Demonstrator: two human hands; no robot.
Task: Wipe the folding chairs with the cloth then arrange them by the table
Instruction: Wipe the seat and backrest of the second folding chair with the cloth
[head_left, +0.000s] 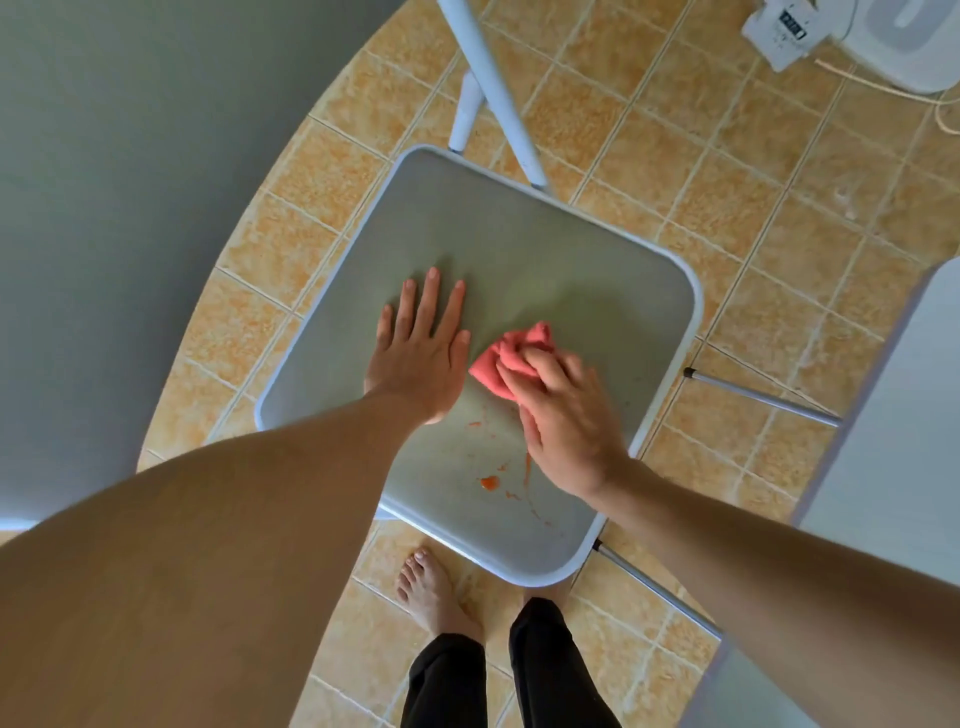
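Clutching pink cloth (505, 359), seemingly, blurred right hand (563, 418), left hand (420, 353) spread flat on seat (519, 244)

**Bare arms, black trousers**

Both forearms are bare along their whole visible length, down to the left hand (415, 358) and the right hand (566, 421). The fingernails on the left hand look short. The legs are in black trousers (545, 670) of plain, matte fabric, ending at the ankle. Below the left hem shows a bare foot (431, 592); the other foot is hidden.
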